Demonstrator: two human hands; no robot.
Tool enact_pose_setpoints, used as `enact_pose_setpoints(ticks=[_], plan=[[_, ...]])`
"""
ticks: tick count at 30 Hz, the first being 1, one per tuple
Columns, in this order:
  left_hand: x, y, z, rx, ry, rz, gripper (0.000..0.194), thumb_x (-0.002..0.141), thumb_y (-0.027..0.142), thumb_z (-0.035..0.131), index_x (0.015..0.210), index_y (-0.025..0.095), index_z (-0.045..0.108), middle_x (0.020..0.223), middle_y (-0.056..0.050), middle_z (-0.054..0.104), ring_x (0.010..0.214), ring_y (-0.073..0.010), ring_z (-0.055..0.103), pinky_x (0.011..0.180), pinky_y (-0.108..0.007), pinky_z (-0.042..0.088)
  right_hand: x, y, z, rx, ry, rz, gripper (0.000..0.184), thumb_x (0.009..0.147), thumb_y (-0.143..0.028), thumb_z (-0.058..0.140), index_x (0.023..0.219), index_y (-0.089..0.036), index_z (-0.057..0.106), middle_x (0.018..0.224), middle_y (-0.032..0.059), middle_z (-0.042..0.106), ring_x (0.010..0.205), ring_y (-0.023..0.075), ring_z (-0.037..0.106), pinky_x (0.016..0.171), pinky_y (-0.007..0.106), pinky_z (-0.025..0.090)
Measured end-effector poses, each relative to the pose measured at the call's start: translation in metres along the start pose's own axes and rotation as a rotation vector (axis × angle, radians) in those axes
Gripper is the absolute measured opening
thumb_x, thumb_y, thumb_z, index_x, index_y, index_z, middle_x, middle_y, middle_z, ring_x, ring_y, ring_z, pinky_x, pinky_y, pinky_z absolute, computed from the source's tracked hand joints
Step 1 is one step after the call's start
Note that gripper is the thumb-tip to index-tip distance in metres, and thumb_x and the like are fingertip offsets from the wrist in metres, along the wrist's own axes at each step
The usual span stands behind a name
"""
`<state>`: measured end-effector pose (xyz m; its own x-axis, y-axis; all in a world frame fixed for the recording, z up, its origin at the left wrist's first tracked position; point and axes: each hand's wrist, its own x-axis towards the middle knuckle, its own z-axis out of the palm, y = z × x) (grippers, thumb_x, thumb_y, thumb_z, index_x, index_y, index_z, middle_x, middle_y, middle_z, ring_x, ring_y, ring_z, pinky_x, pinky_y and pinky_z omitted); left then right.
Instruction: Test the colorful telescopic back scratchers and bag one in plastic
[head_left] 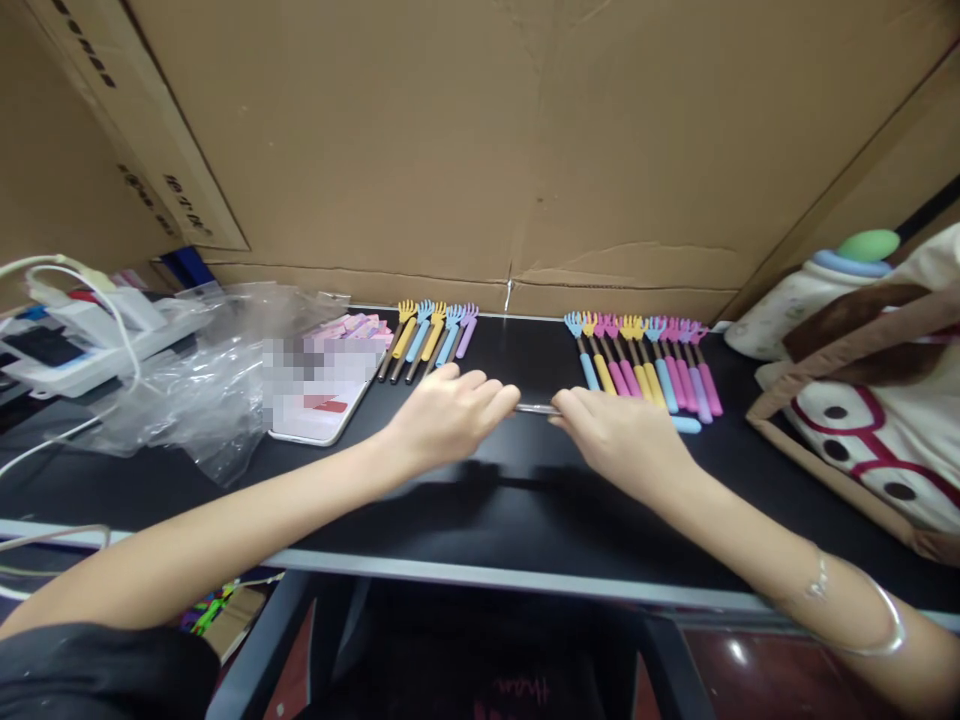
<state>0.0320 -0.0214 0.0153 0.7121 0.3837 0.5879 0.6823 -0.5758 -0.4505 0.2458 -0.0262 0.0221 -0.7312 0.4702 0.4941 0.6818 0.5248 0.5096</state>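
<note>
My left hand (448,415) and my right hand (616,432) are both closed on the ends of a thin metal rod (537,409), held level just above the black table (480,500). A light blue handle (685,424) sticks out past my right hand; whether it belongs to the rod I cannot tell. Behind my left hand lies a small row of coloured hand-shaped back scratchers (431,335). A longer row of the same scratchers (649,360), blue, pink, yellow and purple, lies behind my right hand.
A phone (322,395) lies left of the small row, with clear plastic bags (202,380) and a white power strip with cables (90,330) further left. Cardboard walls (480,150) stand behind. A patterned cloth bag (870,420) and a bottle (810,290) sit at the right.
</note>
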Motion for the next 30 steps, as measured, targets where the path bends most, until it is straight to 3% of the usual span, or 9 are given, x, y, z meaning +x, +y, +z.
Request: enact_pose_setpoints(ticks=[4, 8, 11, 15, 18, 21, 25, 30], plan=[[-0.006, 0.011, 0.009, -0.131, -0.048, -0.041, 0.023, 0.097, 0.023, 0.041, 0.077, 0.018, 0.051, 0.061, 0.001, 0.058, 0.059, -0.0148, 0.056, 0.054, -0.030, 0.026, -0.001, -0.009, 0.005, 0.038, -0.043, -0.017, 0.031, 0.097, -0.027, 0.038, 0.073, -0.017, 0.055, 0.060, 0.0000, 0.055, 0.052, 0.0124, 0.048, 0.049, 0.028, 0.016], [-0.009, -0.004, 0.003, -0.067, -0.010, 0.044, 0.024, 0.099, 0.027, 0.041, 0.079, 0.019, 0.053, 0.063, 0.001, 0.058, 0.060, -0.0141, 0.056, 0.054, -0.029, 0.028, -0.007, 0.004, 0.005, 0.001, 0.004, -0.043, 0.037, 0.099, -0.035, 0.034, 0.075, -0.018, 0.057, 0.059, -0.0003, 0.056, 0.053, 0.0121, 0.046, 0.050, 0.027, 0.017], [-0.020, -0.039, -0.010, 0.076, -0.010, 0.051, 0.022, 0.098, 0.025, 0.043, 0.080, 0.020, 0.055, 0.068, 0.000, 0.061, 0.065, -0.0150, 0.057, 0.056, -0.029, 0.032, -0.022, 0.038, -0.002, -0.098, -0.006, 0.025, 0.046, 0.100, -0.040, 0.028, 0.072, -0.019, 0.058, 0.058, 0.0016, 0.055, 0.054, 0.0130, 0.046, 0.050, 0.027, 0.017], [-0.059, -0.102, -0.024, 0.225, -0.058, 0.020, 0.028, 0.098, 0.032, 0.042, 0.074, 0.022, 0.054, 0.067, 0.000, 0.060, 0.065, -0.0151, 0.056, 0.052, -0.030, 0.030, -0.063, 0.103, -0.004, -0.257, -0.153, 0.166, 0.056, 0.097, -0.048, 0.022, 0.066, -0.019, 0.057, 0.058, 0.0055, 0.058, 0.052, 0.0141, 0.044, 0.048, 0.026, 0.019], [-0.095, -0.139, -0.032, 0.286, -0.052, -0.077, 0.030, 0.097, 0.032, 0.041, 0.070, 0.022, 0.051, 0.063, 0.000, 0.053, 0.061, -0.0150, 0.050, 0.051, -0.030, 0.028, -0.096, 0.148, -0.002, -0.276, -0.317, 0.361, 0.048, 0.093, -0.051, 0.032, 0.073, -0.018, 0.062, 0.068, 0.0103, 0.064, 0.060, 0.0160, 0.050, 0.049, 0.026, 0.023], [-0.123, -0.157, -0.037, 0.293, -0.076, -0.188, 0.034, 0.097, 0.031, 0.037, 0.064, 0.022, 0.045, 0.061, -0.001, 0.046, 0.060, -0.0165, 0.046, 0.051, -0.031, 0.026, -0.119, 0.174, 0.000, -0.243, -0.435, 0.492, 0.038, 0.089, -0.048, 0.043, 0.078, -0.018, 0.064, 0.075, 0.0140, 0.065, 0.065, 0.0171, 0.053, 0.051, 0.028, 0.024], [-0.133, -0.158, -0.035, 0.267, -0.089, -0.215, 0.034, 0.097, 0.030, 0.033, 0.065, 0.024, 0.046, 0.061, -0.002, 0.046, 0.057, -0.0165, 0.044, 0.051, -0.033, 0.026, -0.128, 0.174, 0.002, -0.201, -0.473, 0.474, 0.020, 0.087, -0.035, 0.049, 0.084, -0.020, 0.063, 0.088, 0.0130, 0.068, 0.073, 0.0193, 0.056, 0.055, 0.029, 0.029], [-0.131, -0.157, -0.029, 0.288, -0.109, -0.212, 0.032, 0.097, 0.029, 0.033, 0.073, 0.024, 0.054, 0.066, -0.003, 0.054, 0.063, -0.0179, 0.051, 0.052, -0.033, 0.028, -0.126, 0.166, 0.006, -0.223, -0.454, 0.415, 0.020, 0.090, -0.031, 0.044, 0.086, -0.018, 0.060, 0.088, 0.0123, 0.068, 0.073, 0.0202, 0.057, 0.059, 0.029, 0.032]])
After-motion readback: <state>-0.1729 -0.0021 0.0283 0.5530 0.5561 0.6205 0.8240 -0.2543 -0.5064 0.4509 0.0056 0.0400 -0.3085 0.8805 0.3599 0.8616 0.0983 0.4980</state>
